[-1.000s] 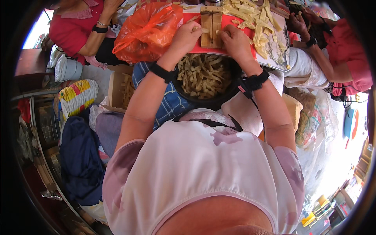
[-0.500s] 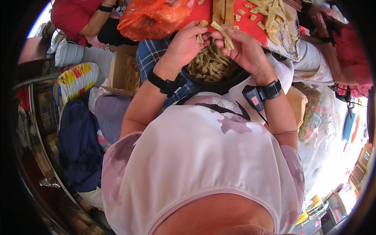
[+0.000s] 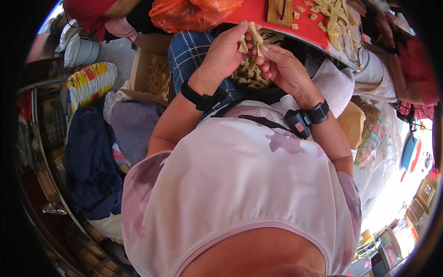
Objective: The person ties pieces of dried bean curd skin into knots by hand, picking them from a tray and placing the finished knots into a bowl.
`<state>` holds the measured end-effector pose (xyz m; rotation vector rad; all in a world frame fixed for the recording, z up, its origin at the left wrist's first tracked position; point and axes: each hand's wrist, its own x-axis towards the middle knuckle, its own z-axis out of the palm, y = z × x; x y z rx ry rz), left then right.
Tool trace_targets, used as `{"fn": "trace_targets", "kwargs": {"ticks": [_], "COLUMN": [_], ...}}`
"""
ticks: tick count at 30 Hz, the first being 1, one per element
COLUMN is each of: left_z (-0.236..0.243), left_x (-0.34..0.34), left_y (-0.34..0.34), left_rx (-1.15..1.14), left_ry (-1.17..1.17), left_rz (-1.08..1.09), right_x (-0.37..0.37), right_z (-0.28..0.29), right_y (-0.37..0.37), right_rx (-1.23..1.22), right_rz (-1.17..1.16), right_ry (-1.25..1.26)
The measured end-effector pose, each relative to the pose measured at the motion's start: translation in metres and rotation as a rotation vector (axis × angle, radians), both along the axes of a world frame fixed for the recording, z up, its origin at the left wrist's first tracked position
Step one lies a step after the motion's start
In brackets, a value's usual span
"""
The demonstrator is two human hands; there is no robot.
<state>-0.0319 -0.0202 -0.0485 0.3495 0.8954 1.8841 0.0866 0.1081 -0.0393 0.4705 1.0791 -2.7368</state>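
My left hand [image 3: 224, 54] and my right hand [image 3: 288, 69] are close together above a dark round container [image 3: 259, 94] full of pale tan flat strips. A longer tan strip [image 3: 254, 34], pinched in the middle, stands up between my hands. My right thumb and fingers grip its lower end. In my left fingers is a shorter tan strip [image 3: 242, 45], knotted or folded. My left fingertips are partly hidden behind the strips, so whether they also touch the longer one I cannot tell.
Ahead is a red-covered table [image 3: 254, 11] with a wooden block [image 3: 279, 13] and loose tan strips [image 3: 339, 21]. An orange plastic bag [image 3: 196, 14] overhangs its left side. A cardboard box [image 3: 135, 76] holds more strips. Co-workers' arms [image 3: 390, 57] appear at both sides.
The view has shifted, so the table and bag sit higher. The longer strip has turned more upright between my hands, and my right thumb now presses its lower end.
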Motion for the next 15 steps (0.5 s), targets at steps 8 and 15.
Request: {"fn": "trace_targets", "kwargs": {"ticks": [8,15], "left_z": [-0.005,-0.004], "left_x": [0.006,0.009], "left_y": [-0.011,-0.019], "left_rx": [-0.069,-0.207], "left_ry": [-0.010,0.185], "left_rz": [-0.074,0.002], "right_x": [-0.003,-0.006], "right_z": [-0.004,0.005], "right_y": [-0.013,-0.025], "right_rx": [0.007,0.505], "right_rz": [-0.047,0.029], "right_ry": [-0.014,-0.092]}}
